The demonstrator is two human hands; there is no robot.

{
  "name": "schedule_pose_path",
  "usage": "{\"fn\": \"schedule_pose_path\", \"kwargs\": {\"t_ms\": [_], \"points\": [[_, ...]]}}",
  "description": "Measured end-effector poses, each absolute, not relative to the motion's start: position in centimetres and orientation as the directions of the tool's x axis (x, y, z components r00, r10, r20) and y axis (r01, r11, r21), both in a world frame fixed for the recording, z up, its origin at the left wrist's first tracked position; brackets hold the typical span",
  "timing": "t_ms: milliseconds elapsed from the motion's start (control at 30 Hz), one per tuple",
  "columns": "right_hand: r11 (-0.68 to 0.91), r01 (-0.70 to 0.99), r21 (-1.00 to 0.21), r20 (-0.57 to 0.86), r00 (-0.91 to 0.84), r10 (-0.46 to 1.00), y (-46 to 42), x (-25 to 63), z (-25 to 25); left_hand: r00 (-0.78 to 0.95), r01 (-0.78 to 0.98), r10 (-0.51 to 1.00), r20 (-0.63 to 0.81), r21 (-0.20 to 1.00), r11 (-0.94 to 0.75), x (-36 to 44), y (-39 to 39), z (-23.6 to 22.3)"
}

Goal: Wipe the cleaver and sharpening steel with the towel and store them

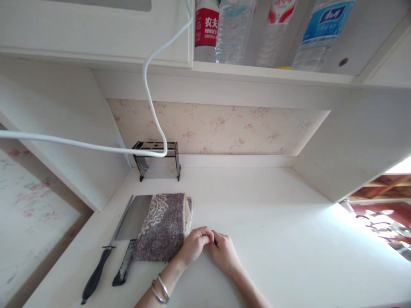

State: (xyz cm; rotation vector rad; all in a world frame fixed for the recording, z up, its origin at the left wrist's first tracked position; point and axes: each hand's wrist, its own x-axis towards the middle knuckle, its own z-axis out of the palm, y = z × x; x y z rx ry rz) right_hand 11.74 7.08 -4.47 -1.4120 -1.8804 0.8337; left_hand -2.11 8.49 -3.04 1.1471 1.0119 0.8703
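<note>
My left hand (pixel 195 244) and my right hand (pixel 224 252) meet at the fingertips above the white counter, both with fingers curled in; no object shows in either. Beside my left hand lies a folded brown carpet piece (pixel 168 231) with a pale pattern. It covers part of a cleaver, whose grey blade (pixel 133 220) and dark worn handle (pixel 123 267) stick out at its left. Further left rests a sharpening steel (pixel 98 273) with a black handle and guard. At the back stands a black-framed knife rack (pixel 158 164) with slots in its top.
A white cable (pixel 150 94) hangs down in front of the rack and runs off left. Overhead, a shelf (pixel 272 73) holds several plastic water bottles (pixel 234 32). White panels (pixel 359 132) flank the counter (pixel 272 218) on both sides, with floral wallpaper (pixel 218 128) behind.
</note>
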Motion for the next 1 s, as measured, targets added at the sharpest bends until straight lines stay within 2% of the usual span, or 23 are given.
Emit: {"fn": "schedule_pose_path", "kwargs": {"t_ms": [267, 1000], "points": [[0.242, 0.575, -0.782, 0.129, -0.231, 0.964, 7.05, 11.54, -3.96, 0.346, -0.182, 0.9, -0.263, 0.923, 0.34, -2.56, 8.89, -4.11], [0.277, 0.56, -0.781, 0.149, -0.264, 0.953, 6.76, 11.73, -3.96, 0.297, -0.268, 0.916, -0.269, 0.897, 0.35, -2.73, 8.78, -3.84]]}}
